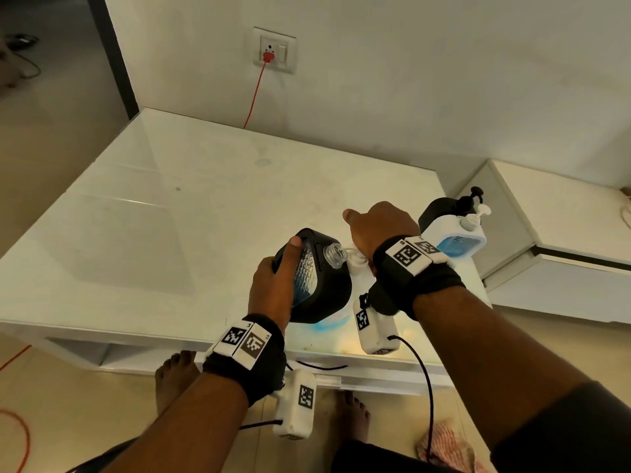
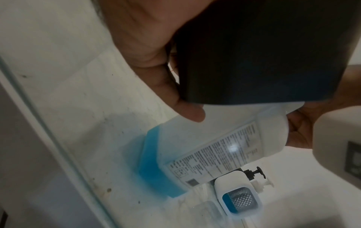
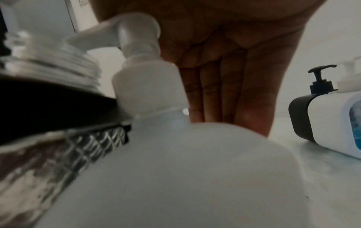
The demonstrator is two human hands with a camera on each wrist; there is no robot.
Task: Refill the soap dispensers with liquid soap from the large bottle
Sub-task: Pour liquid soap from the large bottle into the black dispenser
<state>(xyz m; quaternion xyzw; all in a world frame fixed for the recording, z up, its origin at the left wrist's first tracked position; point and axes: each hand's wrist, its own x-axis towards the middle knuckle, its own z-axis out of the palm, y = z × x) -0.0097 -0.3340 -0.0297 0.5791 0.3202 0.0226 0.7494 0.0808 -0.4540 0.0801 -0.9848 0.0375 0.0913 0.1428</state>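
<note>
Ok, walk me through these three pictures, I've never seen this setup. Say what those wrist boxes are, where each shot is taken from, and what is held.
No machine: a person works bare-handed. The white boxes on the wrists are cameras. One picture looks down from the head; the other two look along each hand. The left hand holds a black dispenser, tilted, pump off, threaded neck open. The right hand grips the large bottle, blue soap in its base, which seems to rest on the white table. A second black dispenser and a white dispenser stand to the right.
</note>
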